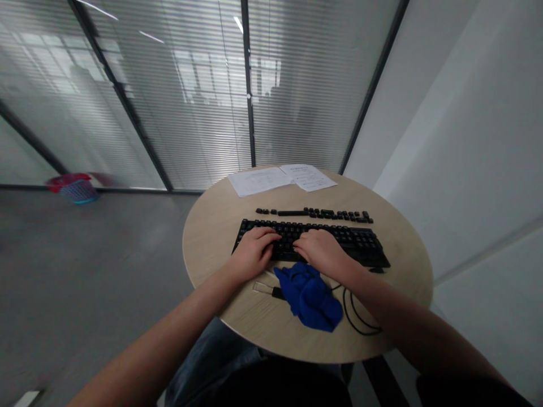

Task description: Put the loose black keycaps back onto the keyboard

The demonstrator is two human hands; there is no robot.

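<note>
- Black keyboard lies across the middle of the round table, between far and near edges.
- Left hand: palm down on the keyboard's left part, half open, fingers loosely bent over the keys. Cannot tell whether it pinches anything.
- Right hand: on the keyboard's middle, fingers more curled, tips close together at the keys. Cannot tell if a key is gripped.
- Loose keycaps in a rough row just beyond the keyboard, toward the table's far edge; one long bar among them.
- Printed sheets, two, by the far edge.
- Crumpled blue cloth between keyboard and near edge; wire-ended tool, dark handle touching the cloth's left side.
- Black cable looped right of the cloth, toward the table's right edge, beside the right forearm.
</note>
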